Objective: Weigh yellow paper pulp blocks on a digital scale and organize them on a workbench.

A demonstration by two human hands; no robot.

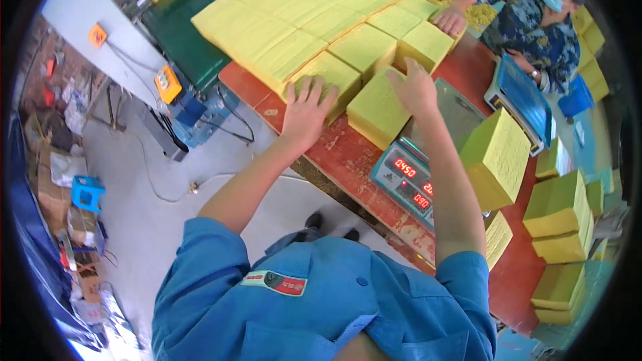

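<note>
My left hand [306,113] lies with its fingers spread on the near edge of a yellow block [329,77] at the corner of a large slab of similar blocks. Just to the right, another yellow block [379,108] stands apart from the row, turned at an angle. My right hand [416,88] grips its far right edge, thumb toward the top, some fingertips hidden behind it. Beneath my right forearm is a digital scale [405,177] with lit red digits and a metal pan [455,115].
The yellow slab [294,17] covers the far part of the red table [334,160]. Across it, a masked co-worker's hand [451,21] touches the blocks. A blue-topped scale [525,97] and stacked yellow blocks [558,207] stand at right. A blue stool [87,192] is on the floor.
</note>
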